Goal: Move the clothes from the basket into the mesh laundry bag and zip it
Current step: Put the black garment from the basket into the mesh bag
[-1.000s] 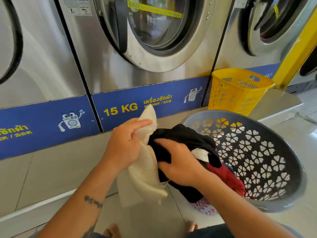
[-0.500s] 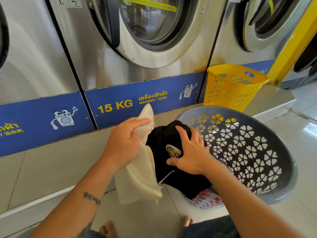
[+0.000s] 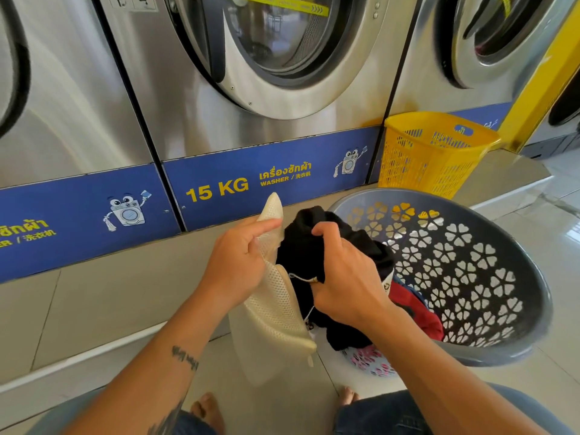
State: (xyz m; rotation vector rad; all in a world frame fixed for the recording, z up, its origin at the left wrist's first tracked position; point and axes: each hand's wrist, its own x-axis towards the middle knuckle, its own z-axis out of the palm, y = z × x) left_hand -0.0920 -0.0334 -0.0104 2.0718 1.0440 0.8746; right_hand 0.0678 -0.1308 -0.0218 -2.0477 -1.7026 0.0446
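At frame centre, the left hand [image 3: 233, 265] grips the mesh laundry bag [image 3: 276, 312] open while the right hand [image 3: 343, 277] clutches a black garment [image 3: 314, 246] at its mouth. Red clothes [image 3: 417, 312] remain in the grey basket [image 3: 508, 309]; zipping seems far off.

Cream mesh laundry bag [image 3: 276, 296], open-weave netting, matt and slightly rough; the black garment [image 3: 317, 262] is soft matt cloth; grey laundry basket [image 3: 514, 312] is smooth plastic with a dull sheen; the yellow basket [image 3: 430, 155], latticed plastic; washer fronts [image 3: 175, 98] are brushed steel, bright and streaky; floor tiles [image 3: 561, 221] are glossy.
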